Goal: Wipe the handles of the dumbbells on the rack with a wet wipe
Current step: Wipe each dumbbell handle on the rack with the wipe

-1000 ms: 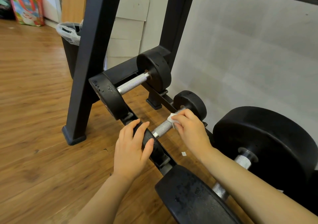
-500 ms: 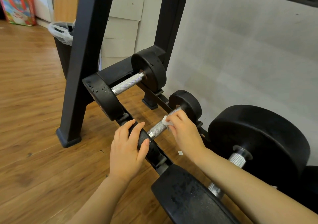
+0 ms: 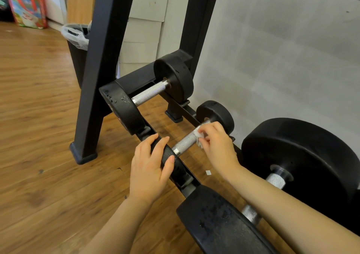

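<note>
On the rack's [image 3: 109,62] lowest rail, the right hand [image 3: 218,146] is pinching a wet wipe [image 3: 199,136] around the small dumbbell's handle [image 3: 187,141], far end; the left hand [image 3: 150,168] is curling over its near head [image 3: 171,156]. Neighbouring handles [image 3: 150,93] are apparently awaiting wiping.

Your black rack [image 3: 109,62] stands on the wood floor [image 3: 39,136], its foot planted near the left. On its lowest rails you have three dumbbells side by side: a medium one [image 3: 148,94] at the far end, a small one [image 3: 214,115] in the middle, and a big one [image 3: 292,156] nearest you. A small white scrap [image 3: 208,172] lies on the floor under the rails.
</note>
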